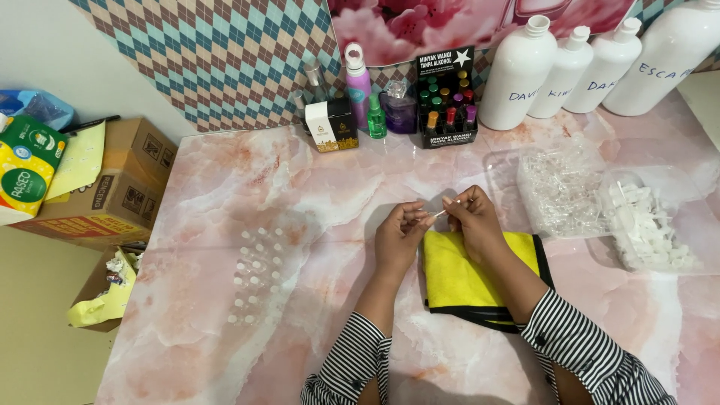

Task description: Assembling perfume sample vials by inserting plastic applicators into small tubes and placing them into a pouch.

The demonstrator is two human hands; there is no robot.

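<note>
My left hand (pixel 400 234) and my right hand (pixel 471 217) meet over the pink marble table (pixel 300 187), just above a folded yellow cloth (pixel 465 274) with a black edge. Between the fingertips of both hands is a small clear thin piece (pixel 439 214), too small to identify. My left fingers pinch one end, my right fingers pinch the other. To the left on the table stand several small clear bottles (pixel 259 274) in rows.
Clear bags of small plastic parts (pixel 559 187) and white caps (pixel 649 225) lie at the right. Large white bottles (pixel 517 71), a black display box of small vials (pixel 446 101) and perfume bottles (pixel 358 86) line the back. Cardboard boxes (pixel 112 187) stand left of the table.
</note>
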